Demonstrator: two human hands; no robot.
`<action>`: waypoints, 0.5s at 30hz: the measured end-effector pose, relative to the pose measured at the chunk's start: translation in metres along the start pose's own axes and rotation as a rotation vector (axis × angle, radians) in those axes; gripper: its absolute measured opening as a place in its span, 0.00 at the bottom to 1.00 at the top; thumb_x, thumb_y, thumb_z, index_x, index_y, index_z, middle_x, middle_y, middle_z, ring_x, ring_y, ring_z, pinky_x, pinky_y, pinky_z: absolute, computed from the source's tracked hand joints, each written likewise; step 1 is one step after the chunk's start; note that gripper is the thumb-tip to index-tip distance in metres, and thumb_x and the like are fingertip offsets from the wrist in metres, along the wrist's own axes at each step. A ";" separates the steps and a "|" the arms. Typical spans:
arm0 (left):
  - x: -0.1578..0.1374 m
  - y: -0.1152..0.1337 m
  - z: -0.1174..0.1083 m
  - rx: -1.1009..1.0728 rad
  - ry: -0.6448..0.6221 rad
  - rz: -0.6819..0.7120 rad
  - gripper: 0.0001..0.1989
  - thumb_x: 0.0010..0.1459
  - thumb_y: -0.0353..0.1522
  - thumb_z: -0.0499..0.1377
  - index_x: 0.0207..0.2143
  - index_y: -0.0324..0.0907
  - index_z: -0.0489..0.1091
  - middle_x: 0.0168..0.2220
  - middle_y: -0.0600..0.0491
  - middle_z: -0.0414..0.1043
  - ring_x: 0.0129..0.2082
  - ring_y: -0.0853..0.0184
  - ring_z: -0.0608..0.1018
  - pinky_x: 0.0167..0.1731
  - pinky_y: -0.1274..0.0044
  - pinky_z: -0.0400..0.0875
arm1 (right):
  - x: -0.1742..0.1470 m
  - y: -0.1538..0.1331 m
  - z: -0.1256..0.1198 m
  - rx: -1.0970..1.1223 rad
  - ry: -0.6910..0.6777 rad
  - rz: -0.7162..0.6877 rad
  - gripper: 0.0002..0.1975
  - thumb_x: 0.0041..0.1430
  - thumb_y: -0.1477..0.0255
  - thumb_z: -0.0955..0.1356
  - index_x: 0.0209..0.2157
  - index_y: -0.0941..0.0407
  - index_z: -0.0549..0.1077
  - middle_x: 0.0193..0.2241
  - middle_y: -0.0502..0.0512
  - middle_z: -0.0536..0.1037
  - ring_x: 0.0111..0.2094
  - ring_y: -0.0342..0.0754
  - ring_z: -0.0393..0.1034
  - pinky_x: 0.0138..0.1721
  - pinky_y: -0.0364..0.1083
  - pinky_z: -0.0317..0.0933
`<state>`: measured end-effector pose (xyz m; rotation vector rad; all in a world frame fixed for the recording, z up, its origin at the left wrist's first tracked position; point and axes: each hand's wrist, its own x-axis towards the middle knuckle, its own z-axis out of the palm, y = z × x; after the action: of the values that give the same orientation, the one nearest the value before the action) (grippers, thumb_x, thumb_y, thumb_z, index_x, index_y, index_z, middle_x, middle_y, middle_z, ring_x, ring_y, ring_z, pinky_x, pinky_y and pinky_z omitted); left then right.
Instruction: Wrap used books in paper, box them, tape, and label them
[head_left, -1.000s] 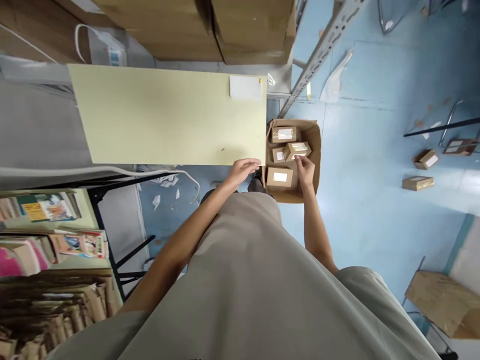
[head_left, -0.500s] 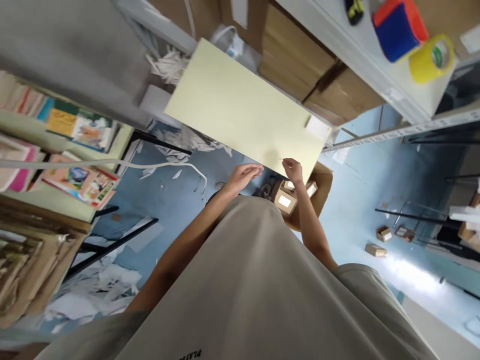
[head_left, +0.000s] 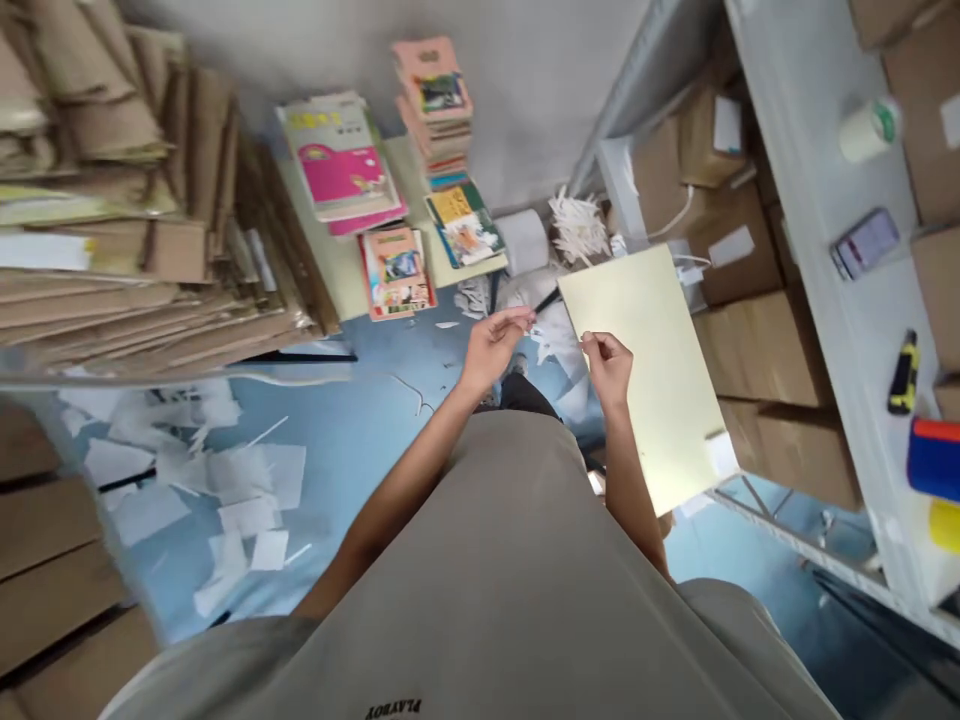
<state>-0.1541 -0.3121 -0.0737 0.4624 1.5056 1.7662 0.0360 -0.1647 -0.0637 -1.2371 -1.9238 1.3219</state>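
Note:
My left hand (head_left: 493,348) is raised in front of my body above the floor, fingers loosely stretched and slightly bent, with nothing visible in it. To its right, my right hand (head_left: 609,366) is closed in a pinch, thumb against the fingertips. Whatever lies between those fingertips is too small to name. Beneath the right hand is the left edge of a pale yellow tabletop (head_left: 652,350); I cannot tell whether the hand touches it. A small white block or pad (head_left: 721,454) rests at the tabletop's near right corner.
Books (head_left: 337,160) are stacked on another pale table ahead left. Flattened cardboard (head_left: 165,260) is piled at left. Paper scraps (head_left: 247,480) litter the blue floor. At right, a grey shelf (head_left: 825,130) bears tape, a yellow-black cutter (head_left: 903,372) and other items, beside cardboard boxes (head_left: 780,350).
My view has swung left, so the yellow tabletop now lies to the right and the books stand ahead. Both hands are farther left over the room; the right stays pinched.

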 end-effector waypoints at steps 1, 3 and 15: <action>0.004 0.006 -0.014 0.003 0.055 0.007 0.19 0.69 0.46 0.72 0.54 0.44 0.86 0.54 0.44 0.91 0.51 0.56 0.90 0.60 0.62 0.83 | 0.012 -0.011 0.013 0.007 -0.042 -0.022 0.30 0.68 0.37 0.74 0.37 0.51 0.81 0.36 0.58 0.89 0.42 0.58 0.87 0.49 0.55 0.80; 0.012 0.016 -0.041 0.012 0.158 0.005 0.21 0.69 0.48 0.72 0.54 0.43 0.86 0.55 0.43 0.90 0.52 0.55 0.90 0.60 0.61 0.83 | 0.036 -0.029 0.041 0.022 -0.114 -0.060 0.30 0.67 0.36 0.74 0.36 0.51 0.81 0.35 0.57 0.89 0.41 0.57 0.86 0.48 0.54 0.80; 0.088 0.050 -0.160 0.075 0.587 -0.055 0.23 0.65 0.45 0.71 0.56 0.40 0.86 0.57 0.39 0.89 0.56 0.51 0.89 0.60 0.61 0.84 | 0.165 -0.097 0.213 0.065 -0.551 -0.172 0.34 0.65 0.31 0.72 0.36 0.51 0.79 0.34 0.58 0.87 0.40 0.58 0.85 0.47 0.54 0.79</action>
<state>-0.3379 -0.3562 -0.0817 -0.0800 1.9618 1.9002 -0.2478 -0.1289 -0.0769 -0.6944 -2.2634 1.7414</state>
